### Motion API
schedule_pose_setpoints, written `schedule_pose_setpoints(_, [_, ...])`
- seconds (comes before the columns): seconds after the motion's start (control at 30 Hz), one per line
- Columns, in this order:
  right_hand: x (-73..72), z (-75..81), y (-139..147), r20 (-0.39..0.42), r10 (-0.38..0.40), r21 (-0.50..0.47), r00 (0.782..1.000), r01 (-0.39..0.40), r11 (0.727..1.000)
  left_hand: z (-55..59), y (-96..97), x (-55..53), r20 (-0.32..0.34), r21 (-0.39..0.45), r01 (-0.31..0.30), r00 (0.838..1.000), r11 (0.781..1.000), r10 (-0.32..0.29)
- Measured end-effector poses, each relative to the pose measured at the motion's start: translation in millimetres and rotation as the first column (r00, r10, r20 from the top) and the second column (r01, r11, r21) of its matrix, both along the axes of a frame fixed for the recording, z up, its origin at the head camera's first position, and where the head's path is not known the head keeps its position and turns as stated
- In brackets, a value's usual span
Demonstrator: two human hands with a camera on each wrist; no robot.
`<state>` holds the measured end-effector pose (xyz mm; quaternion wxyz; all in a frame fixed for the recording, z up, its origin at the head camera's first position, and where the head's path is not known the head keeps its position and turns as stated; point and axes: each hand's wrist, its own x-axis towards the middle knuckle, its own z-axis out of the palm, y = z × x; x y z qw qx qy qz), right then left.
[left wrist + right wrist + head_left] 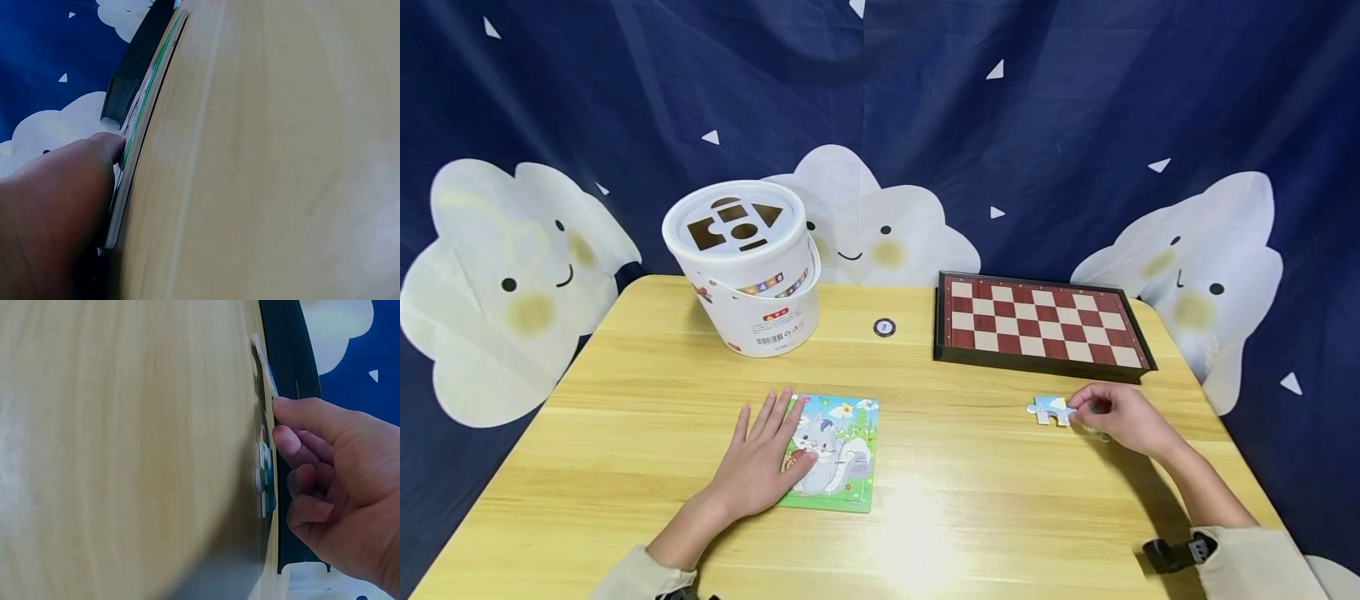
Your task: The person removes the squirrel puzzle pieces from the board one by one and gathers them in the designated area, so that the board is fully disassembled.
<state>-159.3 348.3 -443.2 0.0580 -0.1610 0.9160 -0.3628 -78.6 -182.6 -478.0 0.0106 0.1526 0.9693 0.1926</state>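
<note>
My left hand (pixel 758 467) lies with fingers spread over the left side of a squirrel jigsaw puzzle (pixel 850 454), its thumb across the picture. The left wrist view shows the puzzle's edge (pixel 147 100) side-on, with the thumb on top. On the right, my right hand (pixel 1123 417) pinches a blue-and-white puzzle piece (pixel 1051 409) at its right end between thumb and finger. In the right wrist view that piece is tilted, close over the table. Below the fingers sit more puzzle pieces (pixel 265 481), mostly hidden by the hand in the head view.
A white bucket (pixel 790 321) with shape holes in its lid stands at the back left. A small dark round disc (pixel 884 327) lies near the back middle. At the back right is a red-and-white checkered board (pixel 1045 321) in a black frame.
</note>
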Motion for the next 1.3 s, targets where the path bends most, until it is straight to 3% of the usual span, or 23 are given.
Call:
schedule_pose_setpoints(0.4, [-0.5, 0.8, 0.8, 0.006, -0.007, 0.040, 1.000, 0.006, 0.999, -0.8, 0.8, -1.0, 0.008, 0.001, -0.002, 1.000, 1.000, 0.002])
schedule_pose_setpoints(0.63, [0.8, 5.9, -9.7, -0.047, 0.009, 0.051, 0.999, -0.007, 0.999, -0.4, 0.8, -0.8, 0.002, 0.004, -0.003, 1.000, 1.000, 0.003])
schedule_pose_setpoints(1.03, [-8.5, 20.2, -85.0, -0.023, 0.137, 0.016, 0.990, -0.137, 0.990, 2.6, 1.0, -1.6, -0.009, 0.040, -0.021, 1.000, 0.999, 0.021])
schedule_pose_setpoints(1.3, [-14.3, 25.8, -154.3, -0.031, 0.200, -0.054, 0.979, -0.201, 0.978, 8.9, -18.3, -3.7, 0.035, 0.089, -0.010, 0.999, 0.996, 0.007])
